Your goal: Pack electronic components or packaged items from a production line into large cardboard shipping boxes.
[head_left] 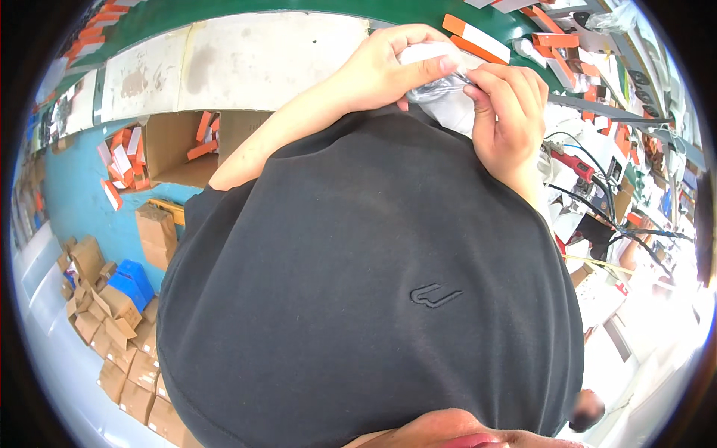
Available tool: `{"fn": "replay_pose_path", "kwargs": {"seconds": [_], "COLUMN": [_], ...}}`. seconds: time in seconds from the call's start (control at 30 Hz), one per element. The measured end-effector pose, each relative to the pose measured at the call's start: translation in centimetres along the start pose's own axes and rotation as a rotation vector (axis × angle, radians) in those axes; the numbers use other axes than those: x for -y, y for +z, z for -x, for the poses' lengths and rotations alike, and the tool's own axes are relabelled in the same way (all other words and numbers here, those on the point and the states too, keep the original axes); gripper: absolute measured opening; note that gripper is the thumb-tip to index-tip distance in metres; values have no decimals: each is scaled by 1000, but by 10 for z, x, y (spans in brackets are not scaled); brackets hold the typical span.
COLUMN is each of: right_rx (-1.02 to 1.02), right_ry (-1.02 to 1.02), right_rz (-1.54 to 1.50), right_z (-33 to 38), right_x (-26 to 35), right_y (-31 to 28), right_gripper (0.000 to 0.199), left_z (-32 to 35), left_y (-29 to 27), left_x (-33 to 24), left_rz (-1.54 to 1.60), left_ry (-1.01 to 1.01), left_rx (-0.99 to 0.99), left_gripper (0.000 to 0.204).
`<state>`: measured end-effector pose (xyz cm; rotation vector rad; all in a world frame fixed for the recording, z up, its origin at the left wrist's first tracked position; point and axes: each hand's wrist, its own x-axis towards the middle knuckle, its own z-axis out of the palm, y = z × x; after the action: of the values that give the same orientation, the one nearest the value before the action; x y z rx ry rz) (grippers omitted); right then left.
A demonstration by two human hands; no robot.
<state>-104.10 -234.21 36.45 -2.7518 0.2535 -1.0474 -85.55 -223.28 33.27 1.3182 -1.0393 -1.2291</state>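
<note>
Both hands meet at the top of the view, just above my dark shirt, around a crumpled clear plastic bag (435, 91). Something white (424, 52) shows at the bag, partly covered by my fingers; its kind cannot be made out. My left hand (390, 63) is closed on the bag from the left, thumb on top. From the right, my right hand (511, 104) pinches the bag's edge between thumb and fingers. Just beyond the hands, a white-and-orange box (476, 39) lies on the green work surface (280, 9).
A pale panel (254, 60) runs along the left. Below it stands an open carton (179, 153) beside a heap of orange-and-white boxes (128, 158). Brown cartons (112, 328) fill the lower left. At right are a red-handled tool (573, 163) and black cables (635, 233).
</note>
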Motion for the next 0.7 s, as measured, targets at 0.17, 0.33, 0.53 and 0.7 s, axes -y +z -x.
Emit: {"fn": "replay_pose_path", "kwargs": {"seconds": [0.17, 0.33, 0.53, 0.7], "right_rx": [-46, -47, -66, -204], "right_ry": [-60, 234, 487, 757], "right_rz": [137, -65, -428, -685], "right_z": [-10, -31, -14, -4], "right_x": [-12, -12, -23, -11], "right_y": [-14, -33, -33, -27], "right_gripper": [19, 4, 10, 11], "left_z": [-26, -60, -64, -64], "left_y": [6, -8, 20, 40], "left_x": [-31, -65, -45, -18], "left_rz": [-14, 117, -77, 286], "left_ry": [-6, -185, -224, -254], "left_rx": [-29, 230, 204, 42], "left_gripper": [41, 41, 56, 60]}}
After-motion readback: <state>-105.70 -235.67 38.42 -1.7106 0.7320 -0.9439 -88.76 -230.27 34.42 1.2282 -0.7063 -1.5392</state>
